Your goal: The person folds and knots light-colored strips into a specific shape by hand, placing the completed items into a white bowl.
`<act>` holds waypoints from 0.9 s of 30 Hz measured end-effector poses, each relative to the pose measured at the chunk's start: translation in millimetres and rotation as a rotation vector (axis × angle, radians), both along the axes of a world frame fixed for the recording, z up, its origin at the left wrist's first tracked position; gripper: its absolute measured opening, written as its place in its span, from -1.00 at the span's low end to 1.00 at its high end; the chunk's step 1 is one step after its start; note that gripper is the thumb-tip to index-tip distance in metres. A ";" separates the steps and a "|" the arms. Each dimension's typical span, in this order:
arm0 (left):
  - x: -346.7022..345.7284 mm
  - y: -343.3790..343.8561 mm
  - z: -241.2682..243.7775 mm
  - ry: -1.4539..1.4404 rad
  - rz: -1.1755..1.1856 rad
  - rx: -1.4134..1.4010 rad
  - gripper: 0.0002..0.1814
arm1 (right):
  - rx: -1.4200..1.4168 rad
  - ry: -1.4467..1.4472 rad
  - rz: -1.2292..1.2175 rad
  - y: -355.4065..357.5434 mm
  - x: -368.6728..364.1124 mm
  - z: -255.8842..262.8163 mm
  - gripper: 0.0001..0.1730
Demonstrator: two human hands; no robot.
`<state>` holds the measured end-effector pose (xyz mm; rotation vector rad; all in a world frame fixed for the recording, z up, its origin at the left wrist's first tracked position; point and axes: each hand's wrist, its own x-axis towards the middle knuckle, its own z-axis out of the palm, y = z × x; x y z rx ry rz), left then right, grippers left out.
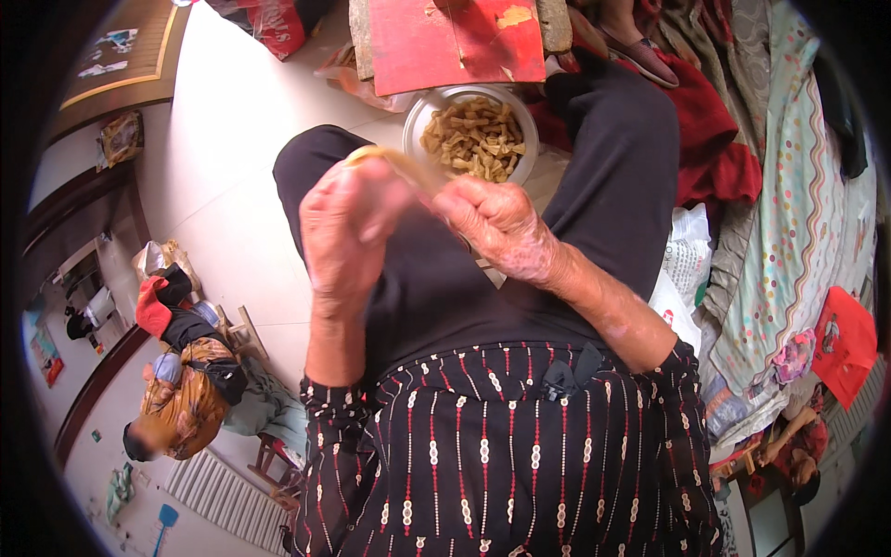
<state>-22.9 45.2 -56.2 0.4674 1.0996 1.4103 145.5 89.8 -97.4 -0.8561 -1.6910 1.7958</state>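
A pale yellow, bendy strip [400,161] is stretched between my two hands, above my lap and blurred by motion. One end of it passes over the fingers of my left hand [348,223], which is curled and blurred. My right hand [498,223] pinches the other end between thumb and fingers. Just beyond the hands, between my knees, stands a round white bowl [412,132]. Many tan pieces [477,136] lie heaped in it, and several look like knotted strips.
A worn red board [418,45] overhangs the bowl's far side. Right of my leg are white printed bags [689,244] and a dotted cloth [773,230]. Another person sits at left [188,376]; a second is at far right [800,445]. Someone's shoe [644,56] shows beyond my right knee.
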 end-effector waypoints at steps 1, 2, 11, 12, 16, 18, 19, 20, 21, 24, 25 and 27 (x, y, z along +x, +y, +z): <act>9.4 5.6 -3.5 0.268 -0.027 0.006 -0.66 | -0.028 0.015 -0.026 -0.6 1.5 -1.0 -0.80; 12.0 6.7 -11.5 0.390 -0.161 0.110 -0.66 | -0.056 0.031 -0.051 -0.8 4.3 -1.6 -0.80; 28.7 11.0 -35.9 1.236 -0.467 0.467 -0.57 | -0.531 0.104 -0.071 4.3 22.8 -7.7 -0.70; 28.6 9.9 -37.3 1.252 -0.469 0.475 -0.59 | -0.532 0.082 -0.069 4.0 21.7 -8.2 -0.68; 32.1 9.7 -38.1 1.303 -0.390 0.512 -0.67 | -0.533 0.055 -0.093 2.5 16.8 -11.7 -0.60; 31.4 8.9 -40.0 1.366 -0.301 0.584 -0.71 | -0.542 0.089 -0.133 2.0 14.0 -11.9 -0.60; 30.6 7.6 -43.3 1.416 -0.238 0.647 -0.72 | -0.550 0.114 -0.160 1.6 12.5 -11.8 -0.60; 30.0 7.1 -45.4 1.464 -0.174 0.711 -0.74 | -0.559 0.139 -0.187 1.3 11.4 -11.7 -0.61; 30.2 8.3 -46.5 1.434 -0.115 0.720 -0.74 | -0.558 0.141 -0.197 1.6 11.0 -11.0 -0.63; 28.5 10.1 -43.8 1.409 -0.037 0.709 -0.70 | -0.534 0.151 -0.219 3.3 10.7 -8.8 -0.68; 28.1 8.4 -43.6 1.311 -0.046 0.604 -0.70 | -0.512 0.159 -0.222 3.6 11.1 -9.0 -0.69; 28.7 4.2 -43.9 1.111 -0.064 0.399 -0.71 | -0.499 0.166 -0.232 3.8 11.2 -8.8 -0.73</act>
